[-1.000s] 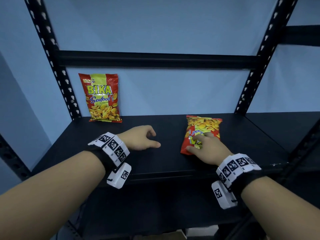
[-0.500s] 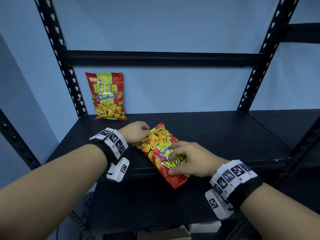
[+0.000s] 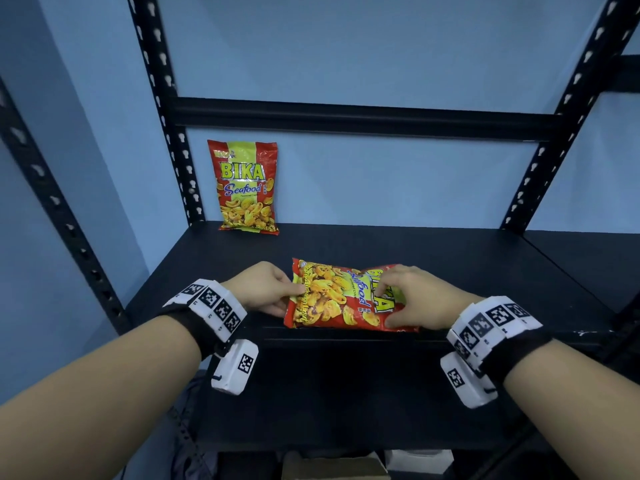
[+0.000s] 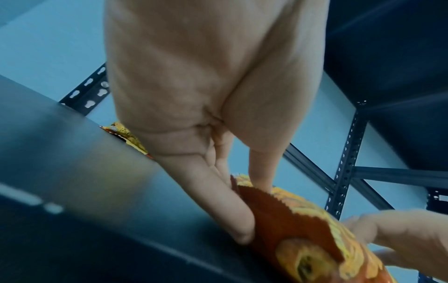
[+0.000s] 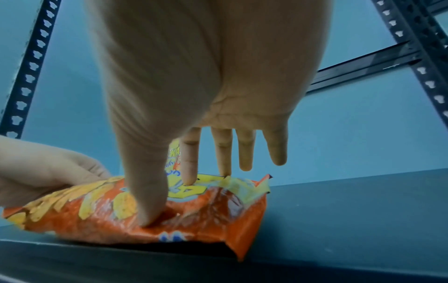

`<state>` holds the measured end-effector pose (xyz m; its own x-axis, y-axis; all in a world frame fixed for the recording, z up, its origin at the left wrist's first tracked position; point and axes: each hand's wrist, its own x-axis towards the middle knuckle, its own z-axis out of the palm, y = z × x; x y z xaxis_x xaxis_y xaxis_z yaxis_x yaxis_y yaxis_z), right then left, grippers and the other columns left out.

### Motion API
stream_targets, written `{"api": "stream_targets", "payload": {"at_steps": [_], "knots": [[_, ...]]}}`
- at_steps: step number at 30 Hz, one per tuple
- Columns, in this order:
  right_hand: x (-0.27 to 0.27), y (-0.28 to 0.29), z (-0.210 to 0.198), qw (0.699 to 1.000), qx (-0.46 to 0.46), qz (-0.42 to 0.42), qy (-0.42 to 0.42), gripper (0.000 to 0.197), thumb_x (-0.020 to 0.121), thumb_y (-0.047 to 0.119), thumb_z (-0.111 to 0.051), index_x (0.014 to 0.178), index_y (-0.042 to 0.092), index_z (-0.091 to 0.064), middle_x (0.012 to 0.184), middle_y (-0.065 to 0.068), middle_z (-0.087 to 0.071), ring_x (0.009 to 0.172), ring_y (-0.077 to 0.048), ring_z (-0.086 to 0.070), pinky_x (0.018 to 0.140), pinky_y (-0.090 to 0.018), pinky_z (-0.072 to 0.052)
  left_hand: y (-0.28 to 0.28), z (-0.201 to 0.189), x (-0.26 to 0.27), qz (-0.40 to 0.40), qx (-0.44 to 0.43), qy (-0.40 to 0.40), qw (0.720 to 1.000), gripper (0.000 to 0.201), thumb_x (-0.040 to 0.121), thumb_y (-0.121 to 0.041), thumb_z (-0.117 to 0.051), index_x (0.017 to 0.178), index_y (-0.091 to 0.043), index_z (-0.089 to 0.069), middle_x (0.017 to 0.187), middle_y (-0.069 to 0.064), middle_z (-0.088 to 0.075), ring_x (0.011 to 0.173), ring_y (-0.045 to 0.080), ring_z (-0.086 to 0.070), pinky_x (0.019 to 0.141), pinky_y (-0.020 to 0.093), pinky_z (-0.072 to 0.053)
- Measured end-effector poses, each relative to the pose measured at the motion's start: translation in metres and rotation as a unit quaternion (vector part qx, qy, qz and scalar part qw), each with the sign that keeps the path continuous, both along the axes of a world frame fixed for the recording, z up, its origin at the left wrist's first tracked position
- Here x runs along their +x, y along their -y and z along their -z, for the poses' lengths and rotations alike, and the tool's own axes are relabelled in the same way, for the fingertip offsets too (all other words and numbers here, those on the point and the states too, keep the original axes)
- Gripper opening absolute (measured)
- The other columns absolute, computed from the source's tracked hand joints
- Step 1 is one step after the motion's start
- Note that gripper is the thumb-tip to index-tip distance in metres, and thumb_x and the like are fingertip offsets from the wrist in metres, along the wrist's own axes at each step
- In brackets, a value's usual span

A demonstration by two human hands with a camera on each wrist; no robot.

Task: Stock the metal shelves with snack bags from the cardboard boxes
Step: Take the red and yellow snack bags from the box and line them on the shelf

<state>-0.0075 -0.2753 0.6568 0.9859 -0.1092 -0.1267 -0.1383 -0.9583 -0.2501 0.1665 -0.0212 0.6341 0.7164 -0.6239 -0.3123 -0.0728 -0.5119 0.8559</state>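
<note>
A red and yellow BIKA Seafood snack bag [image 3: 341, 297] lies sideways along the front edge of the black metal shelf [image 3: 433, 251], printed face up. My left hand [image 3: 289, 297] pinches its left end, thumb on top and fingers beneath [image 4: 238, 220]. My right hand [image 3: 389, 304] grips the right end: the thumb [image 5: 150, 210] digs into the bag's [image 5: 208, 208] near side and two fingers sit on top. A second, identical bag [image 3: 246, 188] stands upright at the shelf's back left, against the blue wall.
Perforated black uprights [image 3: 180, 157] [image 3: 540, 161] frame the bay, with a crossbeam [image 3: 346, 116] above. Another dark shelf [image 3: 588, 258] adjoins on the right. Below the shelf edge a cardboard box [image 3: 332, 469] and a white box [image 3: 419, 460] show.
The bag has slid left from the shelf's right side and turned from lengthwise to sideways along the front edge. My left hand, empty before, now pinches its end.
</note>
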Motion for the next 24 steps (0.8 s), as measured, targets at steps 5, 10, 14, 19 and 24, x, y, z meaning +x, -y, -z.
{"api": "stream_targets", "payload": {"at_steps": [5,10,14,19,24], "knots": [[0.023,-0.047,0.002,0.998,0.044,-0.004,0.047,0.058,0.086,0.066,-0.067,0.133,0.034,-0.053,0.134,0.005,-0.051,0.127,-0.017,-0.045,0.104,-0.037,-0.043,-0.012,0.011,-0.006,-0.009,0.009,0.004,1.0,0.022,0.102,-0.025,-0.062,0.091,-0.007,-0.067,0.081,0.01,-0.075,0.071,0.018,-0.074,0.061,0.028,-0.058],[0.066,-0.104,0.025,0.989,0.024,0.018,0.145,0.06,0.103,0.058,-0.042,0.153,0.024,-0.042,0.157,-0.001,-0.044,0.146,-0.024,-0.035,0.118,-0.045,-0.033,-0.016,0.019,-0.008,-0.024,-0.005,0.03,0.999,0.023,0.1,-0.022,-0.063,0.08,-0.011,-0.062,0.066,0.005,-0.069,0.062,0.017,-0.068,0.05,0.024,-0.052],[0.084,-0.113,0.044,0.991,-0.035,0.018,0.126,0.062,0.104,0.06,-0.031,0.155,0.026,-0.04,0.162,0.001,-0.04,0.152,-0.018,-0.03,0.124,-0.051,-0.021,-0.018,0.021,-0.009,-0.039,-0.011,0.04,0.998,0.024,0.098,-0.013,-0.06,0.074,-0.009,-0.06,0.058,0.004,-0.063,0.054,0.018,-0.063,0.048,0.025,-0.052],[0.074,-0.086,0.044,0.995,-0.036,0.037,0.085,0.082,0.096,0.078,-0.02,0.161,0.03,-0.028,0.169,0.009,-0.025,0.156,-0.012,-0.017,0.128,-0.049,-0.008,-0.023,0.027,-0.004,-0.041,-0.008,0.047,0.998,0.028,0.098,-0.013,-0.062,0.07,-0.011,-0.061,0.06,0.005,-0.063,0.054,0.021,-0.063,0.051,0.028,-0.055],[0.055,-0.057,0.05,0.994,-0.016,0.076,0.082,0.093,0.089,0.088,-0.012,0.164,0.032,-0.019,0.171,0.012,-0.014,0.157,-0.009,-0.008,0.128,-0.05,-0.004,-0.023,0.028,-0.003,-0.034,-0.017,0.052,0.998,0.033,0.099,-0.015,-0.063,0.067,-0.012,-0.059,0.06,0.003,-0.063,0.055,0.017,-0.064,0.052,0.026,-0.056]]}}
